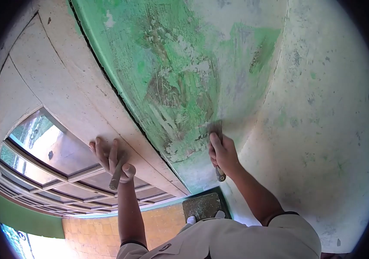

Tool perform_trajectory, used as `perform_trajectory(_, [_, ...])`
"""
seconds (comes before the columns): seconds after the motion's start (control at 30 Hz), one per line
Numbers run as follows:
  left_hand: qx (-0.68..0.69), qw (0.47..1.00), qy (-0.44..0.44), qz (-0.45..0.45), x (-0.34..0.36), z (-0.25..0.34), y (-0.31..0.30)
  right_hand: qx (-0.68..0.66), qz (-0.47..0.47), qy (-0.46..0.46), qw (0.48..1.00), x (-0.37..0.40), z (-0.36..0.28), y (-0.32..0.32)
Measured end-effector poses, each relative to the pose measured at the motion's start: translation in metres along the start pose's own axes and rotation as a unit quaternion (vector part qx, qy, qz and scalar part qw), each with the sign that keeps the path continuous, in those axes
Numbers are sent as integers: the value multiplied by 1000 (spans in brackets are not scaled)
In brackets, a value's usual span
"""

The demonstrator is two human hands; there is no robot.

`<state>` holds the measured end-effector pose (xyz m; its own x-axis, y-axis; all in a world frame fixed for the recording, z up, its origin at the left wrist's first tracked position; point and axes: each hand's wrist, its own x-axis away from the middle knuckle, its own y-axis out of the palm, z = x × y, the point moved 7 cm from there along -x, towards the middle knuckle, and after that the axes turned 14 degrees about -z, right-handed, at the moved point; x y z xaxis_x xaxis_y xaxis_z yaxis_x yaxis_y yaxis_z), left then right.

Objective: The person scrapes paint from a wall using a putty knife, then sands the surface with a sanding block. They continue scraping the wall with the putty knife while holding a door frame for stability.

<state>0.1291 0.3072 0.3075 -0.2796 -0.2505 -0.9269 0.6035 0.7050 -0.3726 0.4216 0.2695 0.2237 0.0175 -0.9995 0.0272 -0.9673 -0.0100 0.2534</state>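
1. Two bare forearms are showing in the lower frame: the left is standing nearly upright, the right is slanting up and leftward.
2. Just right of centre, the right hand (224, 154) is clamping its grip on a scraper (214, 126), whose blade is pointing up at the green-patched wall (193, 82).
3. Left of centre, the left hand (114, 160) is gripping a tool handle (116, 176), its fingers (100, 147) extending over the pale door (78, 93).

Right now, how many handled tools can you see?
2: a scraper in the right hand, and a handled tool in the left hand, its other end unclear. Others may be hidden.
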Motion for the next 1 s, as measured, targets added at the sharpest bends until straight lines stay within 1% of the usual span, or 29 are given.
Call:
perform_trajectory(0.03, [9, 1000, -2, 8, -1, 0, -1, -16, -7, -26, 1000, -2, -24, 9])
perform_trajectory(0.07, [8, 1000, -2, 7, 0, -1, -1, -35, -13, -50, 998, -1, -36, 15])
perform_trajectory(0.17, [10, 1000, 1, 16, 0, -2, 0, -23, -16, -26, 999, 11, -20, 12])
perform_trajectory(0.2, [12, 1000, 1, 16, 1, -2, 0, 15, -6, 11, 1000, 22, 2, 11])
perform_trajectory(0.27, [14, 1000, -2, 19, 3, -2, -3, -27, -16, 87, 996, 44, 60, 9])
perform_trajectory(0.3, [13, 1000, -2, 16, 3, -2, -3, -47, -6, 121, 992, 54, 76, 8])
perform_trajectory(0.33, [12, 1000, -2, 13, 2, -1, -2, -44, -5, 118, 992, 47, 72, 4])
perform_trajectory(0.4, [10, 1000, -1, 16, 1, -2, -1, -20, 39, 82, 996, 29, 55, -11])
perform_trajectory(0.47, [9, 1000, -2, 12, 2, -1, -2, -40, 47, -27, 998, 8, -10, -9])
perform_trajectory(0.5, [8, 1000, -3, 10, 1, -1, -1, -40, 47, -28, 998, 7, -30, -1])
perform_trajectory(0.53, [6, 1000, -5, 9, 0, -1, -1, -50, 54, -77, 994, 9, -54, 7])
perform_trajectory(0.57, [7, 1000, -4, 8, 1, -1, -1, -61, 62, -126, 988, 12, -68, 11])
perform_trajectory(0.6, [8, 1000, -4, 8, 1, -1, -2, -62, 64, -127, 988, 17, -64, 10])
perform_trajectory(0.67, [9, 1000, -2, 10, 0, -2, -1, -51, 34, -67, 996, 35, -40, 13])
perform_trajectory(0.73, [9, 1000, -3, 5, 0, 0, -2, -49, 30, 40, 998, 47, 19, 9])
perform_trajectory(0.77, [9, 1000, -3, 4, 0, 0, -2, -49, 31, 41, 997, 49, 40, 5])
perform_trajectory(0.83, [15, 1000, 1, 11, 0, -1, -2, -84, 3, 133, 988, 53, 80, 5])
perform_trajectory(0.87, [16, 1000, 0, 12, -1, -2, -3, -82, 3, 133, 988, 42, 66, 8])
perform_trajectory(0.93, [10, 1000, 1, 7, 0, 0, -3, -107, 22, 60, 992, 14, 22, 9])
perform_trajectory(1.0, [19, 1000, 2, 12, -1, -2, -2, -121, 23, 54, 991, 17, 16, 8])
